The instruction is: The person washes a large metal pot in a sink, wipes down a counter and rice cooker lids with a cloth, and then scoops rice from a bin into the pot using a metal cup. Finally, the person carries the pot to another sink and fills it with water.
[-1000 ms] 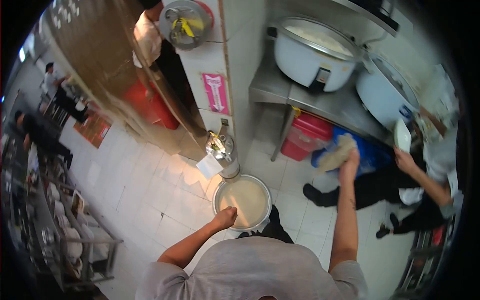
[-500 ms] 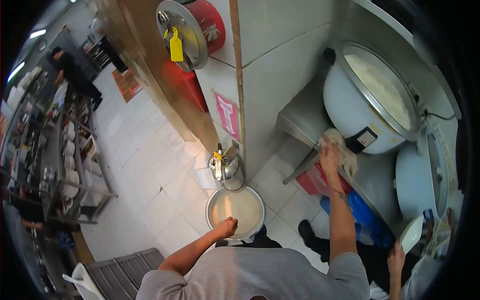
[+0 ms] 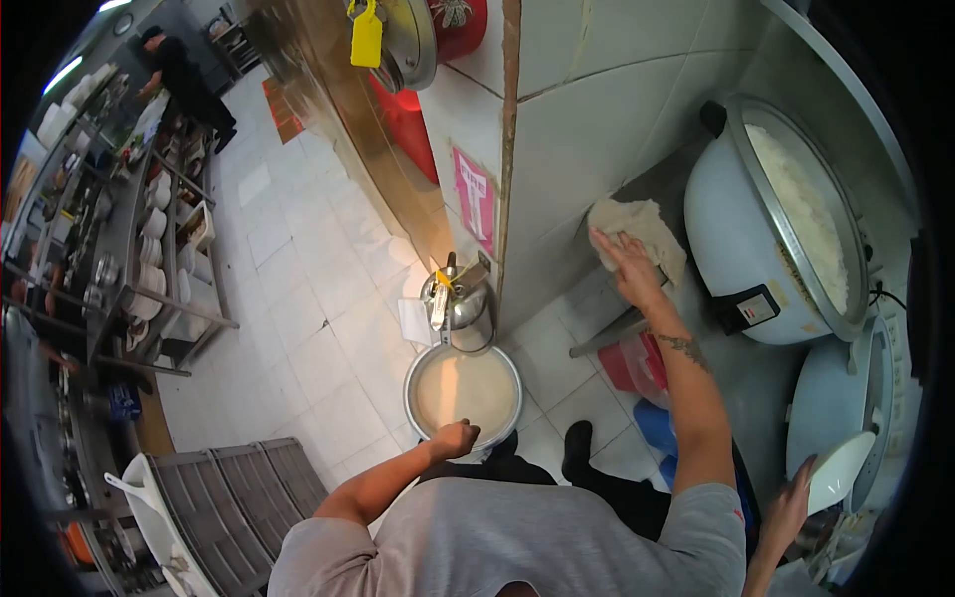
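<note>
My right hand presses a crumpled beige cloth onto the steel table, close to the tiled wall. Its fingers lie over the cloth and grip part of it. Curled into a loose fist, my left hand overlaps the near rim of a round metal pot on the floor. The pale contents fill much of the pot. Beside the cloth stands a large white rice cooker, uncovered, with white rice inside.
Another person's hand holds a white bowl at the lower right, near a second cooker. A silver fire extinguisher stands behind the pot. Grey crates are at lower left; a person stands by shelving.
My right hand has slid the cloth away from me along the table toward the wall corner. My left hand stays near the pot, fist closed. The view has shifted a little.
</note>
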{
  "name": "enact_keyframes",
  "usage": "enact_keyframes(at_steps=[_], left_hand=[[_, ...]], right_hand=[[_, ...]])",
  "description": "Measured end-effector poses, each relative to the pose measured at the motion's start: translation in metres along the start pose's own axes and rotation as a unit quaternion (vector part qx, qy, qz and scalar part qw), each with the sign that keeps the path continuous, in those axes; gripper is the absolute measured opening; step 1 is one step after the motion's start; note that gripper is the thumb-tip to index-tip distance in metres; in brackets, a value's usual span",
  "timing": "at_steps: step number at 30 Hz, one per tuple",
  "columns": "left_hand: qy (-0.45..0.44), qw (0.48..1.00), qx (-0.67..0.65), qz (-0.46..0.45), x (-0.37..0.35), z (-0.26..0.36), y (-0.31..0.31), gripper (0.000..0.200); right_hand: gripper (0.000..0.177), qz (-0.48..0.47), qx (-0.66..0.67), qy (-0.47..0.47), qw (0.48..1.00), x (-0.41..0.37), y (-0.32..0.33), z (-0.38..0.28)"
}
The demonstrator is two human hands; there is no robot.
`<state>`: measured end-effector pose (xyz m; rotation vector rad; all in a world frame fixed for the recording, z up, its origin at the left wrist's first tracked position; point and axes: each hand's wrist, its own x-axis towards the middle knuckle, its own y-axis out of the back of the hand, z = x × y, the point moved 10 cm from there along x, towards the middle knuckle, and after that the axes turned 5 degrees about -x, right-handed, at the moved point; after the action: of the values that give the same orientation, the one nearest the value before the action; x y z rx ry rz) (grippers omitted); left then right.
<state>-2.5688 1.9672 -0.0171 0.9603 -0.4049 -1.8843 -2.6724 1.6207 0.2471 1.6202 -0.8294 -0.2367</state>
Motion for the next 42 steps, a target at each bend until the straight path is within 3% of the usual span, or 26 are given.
enact_keyframes(at_steps=[4, 5, 6, 10, 12, 15, 19, 22, 23, 25, 26, 28, 29, 30, 31, 32, 33, 34, 35, 36, 37, 39, 42], left_hand=[[0.043, 0.999, -0.012, 0.000, -0.007, 0.007, 0.011, 0.015], [0.018, 0.998, -0.038, 0.052, -0.005, 0.003, 0.012, 0.014], [0.023, 0.998, -0.045, 0.048, -0.005, -0.004, 0.007, 0.014], [0.058, 0.991, -0.087, 0.087, -0.019, -0.033, 0.017, 0.014], [0.093, 0.985, -0.097, 0.104, -0.043, -0.053, 0.010, 0.015], [0.162, 0.978, -0.085, 0.098, -0.075, -0.093, 0.001, 0.016], [0.157, 0.982, -0.082, 0.068, -0.115, -0.137, -0.031, 0.017], [0.141, 0.988, -0.052, 0.045, -0.141, -0.156, -0.034, 0.018], [0.157, 0.986, -0.045, 0.023, -0.149, -0.163, -0.034, 0.020], [0.159, 0.986, -0.053, 0.026, -0.160, -0.188, -0.035, 0.021], [0.160, 0.985, -0.057, 0.030, -0.163, -0.202, -0.035, 0.021], [0.174, 0.980, -0.082, 0.054, -0.165, -0.225, -0.021, 0.022], [0.184, 0.976, -0.097, 0.064, -0.168, -0.237, -0.018, 0.022], [0.189, 0.975, -0.094, 0.074, -0.169, -0.250, -0.014, 0.022], [0.195, 0.973, -0.091, 0.083, -0.169, -0.266, -0.010, 0.022], [0.202, 0.971, -0.089, 0.091, -0.171, -0.278, -0.007, 0.022], [0.214, 0.969, -0.081, 0.094, -0.175, -0.282, 0.004, 0.022], [0.221, 0.966, -0.089, 0.101, -0.178, -0.289, 0.006, 0.021], [0.228, 0.963, -0.096, 0.108, -0.180, -0.295, 0.006, 0.021], [0.232, 0.960, -0.103, 0.120, -0.176, -0.302, 0.010, 0.021], [0.222, 0.962, -0.099, 0.124, -0.172, -0.302, 0.009, 0.021], [0.208, 0.968, -0.100, 0.096, -0.162, -0.295, 0.002, 0.020], [0.192, 0.973, -0.105, 0.069, -0.147, -0.283, -0.017, 0.020]], right_hand=[[0.063, 0.038, 0.002, -0.018, 0.999, -0.002, -0.017, 0.013], [0.059, 0.110, 0.051, -0.041, 0.992, -0.001, -0.009, 0.023], [0.055, 0.178, 0.100, -0.064, 0.977, 0.000, 0.002, 0.032], [0.043, 0.388, 0.012, -0.111, 0.915, -0.004, 0.087, 0.065], [0.043, 0.279, -0.006, -0.211, 0.937, 0.002, 0.067, 0.101], [0.047, 0.145, -0.058, -0.229, 0.961, -0.010, 0.021, 0.110], [0.058, 0.120, -0.190, -0.235, 0.946, -0.034, 0.015, 0.061], [0.048, 0.179, -0.158, -0.237, 0.942, -0.060, 0.045, 0.024], [0.037, 0.179, -0.100, -0.222, 0.953, -0.075, 0.043, 0.017], [0.027, 0.120, 0.116, -0.336, 0.927, -0.129, 0.014, -0.018], [0.026, 0.088, -0.012, -0.331, 0.940, -0.155, 0.007, -0.053], [0.018, -0.178, -0.150, -0.372, 0.899, -0.234, -0.049, -0.095], [0.014, -0.261, -0.189, -0.338, 0.884, -0.282, -0.076, -0.106], [0.021, -0.403, -0.235, -0.358, 0.808, -0.317, -0.078, -0.128], [0.025, -0.399, -0.239, -0.383, 0.798, -0.349, -0.070, -0.130], [0.025, -0.462, -0.281, -0.408, 0.736, -0.363, -0.050, -0.138], [0.022, -0.444, -0.312, -0.446, 0.712, -0.386, -0.024, -0.126], [0.021, -0.332, -0.363, -0.488, 0.721, -0.421, 0.008, -0.105], [0.020, -0.227, -0.184, -0.616, 0.732, -0.465, 0.029, -0.095], [0.020, -0.083, -0.022, -0.713, 0.696, -0.508, 0.050, -0.090], [0.020, 0.043, 0.109, -0.751, 0.649, -0.538, 0.058, -0.096], [0.022, 0.173, 0.272, -0.745, 0.585, -0.573, 0.059, -0.125], [0.024, 0.245, 0.397, -0.705, 0.534, -0.583, 0.059, -0.161]])
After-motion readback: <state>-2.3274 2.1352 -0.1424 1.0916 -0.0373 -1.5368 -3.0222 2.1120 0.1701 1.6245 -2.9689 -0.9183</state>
